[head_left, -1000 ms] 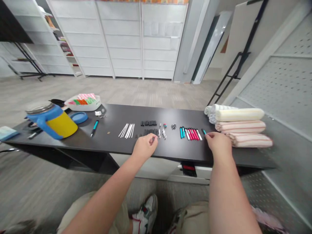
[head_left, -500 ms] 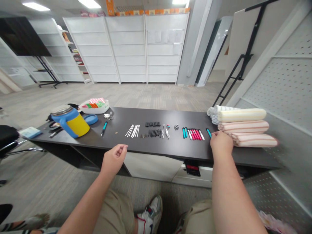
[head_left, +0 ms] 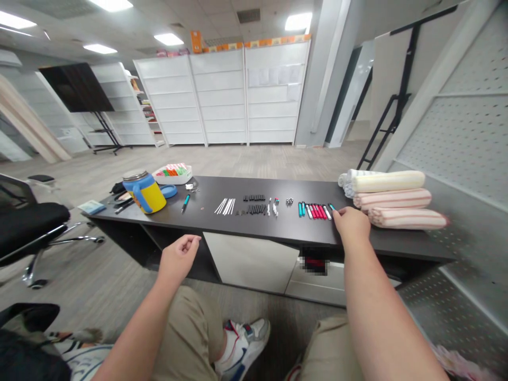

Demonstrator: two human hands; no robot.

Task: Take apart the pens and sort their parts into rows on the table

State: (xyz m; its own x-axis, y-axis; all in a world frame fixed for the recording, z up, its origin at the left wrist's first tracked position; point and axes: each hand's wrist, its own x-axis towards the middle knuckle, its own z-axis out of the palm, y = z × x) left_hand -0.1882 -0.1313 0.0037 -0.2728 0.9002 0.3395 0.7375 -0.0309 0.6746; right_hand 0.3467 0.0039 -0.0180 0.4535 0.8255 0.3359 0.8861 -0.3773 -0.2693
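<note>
My right hand [head_left: 351, 225] pinches a short teal pen barrel [head_left: 332, 207] at the right end of a row of barrels. That row has teal, white and red barrels [head_left: 317, 211] lying side by side on the dark tabletop [head_left: 210, 185]. In front of the table's front edge hangs my left hand [head_left: 179, 257], fingers curled in with nothing visible in them. White thin sticks [head_left: 225, 206] lie beyond it. Further right are black short pieces [head_left: 254, 198], black clips [head_left: 256, 209], small white pieces [head_left: 275, 210] and small silvery bits [head_left: 289, 201].
Rolled towels [head_left: 397, 198] are stacked at the table's right end. On the left stand a blue-and-yellow mug [head_left: 146, 194], its blue lid [head_left: 169, 191] and a white tray [head_left: 172, 180] of colourful packets. A teal-and-black pen [head_left: 186, 203] lies nearby. An office chair [head_left: 35, 233] is at far left.
My right hand has moved left with the teal barrel, bringing it close beside the row's right end. My left hand stays curled. The camera view has tilted up and turned slightly left.
</note>
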